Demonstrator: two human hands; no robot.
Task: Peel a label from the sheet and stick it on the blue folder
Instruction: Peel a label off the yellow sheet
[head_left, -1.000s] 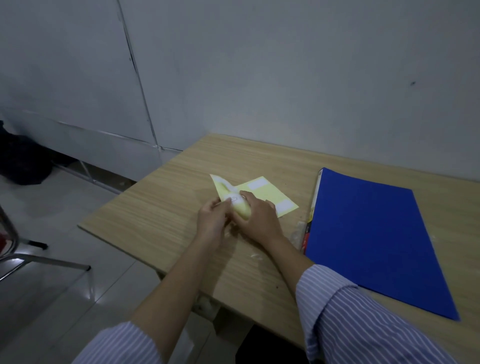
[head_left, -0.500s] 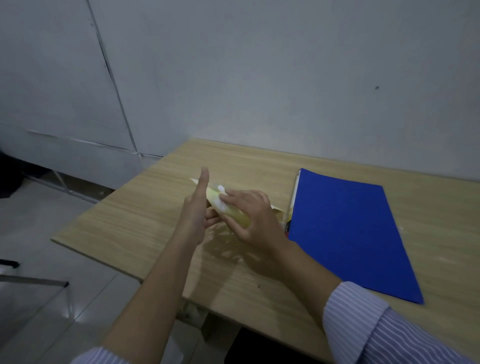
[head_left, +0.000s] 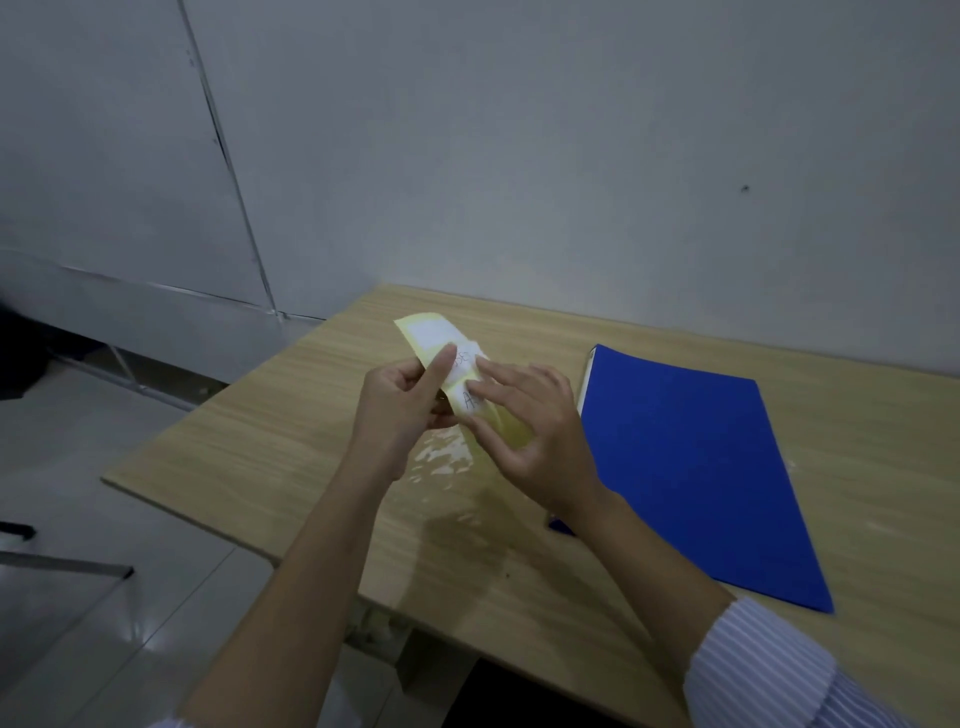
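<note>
Table (head_left: 270, 447) wooden, against grey wall (head_left: 519, 156); blue folder (head_left: 691, 467) flat on it

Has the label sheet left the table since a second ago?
Yes. The label sheet, then flat on the table, is now lifted above it between both hands.
</note>
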